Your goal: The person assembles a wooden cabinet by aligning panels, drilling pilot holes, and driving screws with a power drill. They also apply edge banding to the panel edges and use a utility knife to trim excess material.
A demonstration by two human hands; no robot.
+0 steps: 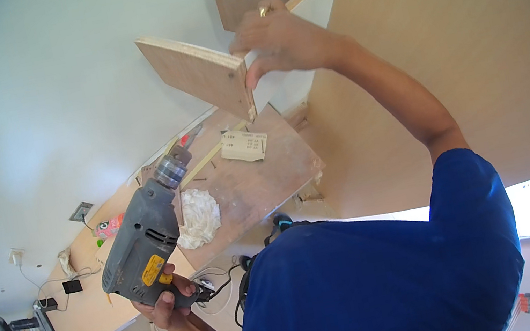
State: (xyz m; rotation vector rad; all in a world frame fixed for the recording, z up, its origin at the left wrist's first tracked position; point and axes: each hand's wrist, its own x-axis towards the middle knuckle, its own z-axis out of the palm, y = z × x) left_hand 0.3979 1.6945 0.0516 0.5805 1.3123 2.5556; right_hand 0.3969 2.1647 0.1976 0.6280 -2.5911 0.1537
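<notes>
My left hand is wrapped round the handle of a grey power drill, low on the left. The drill's metal chuck points up and away toward the wall, with a bit in it. Higher up, my right hand, slightly blurred and wearing a ring, grips the near end of an upright plywood board. Its thumb lies by the board's end edge, and the other fingers are curled at the far side, partly hidden. Behind that hand a second plywood board stands out from the wall.
Below the boards, a wooden worktop carries a torn piece of cardboard, a crumpled white cloth and loose screws. A pink-labelled bottle and cables lie further left. A large wooden panel rises on the right.
</notes>
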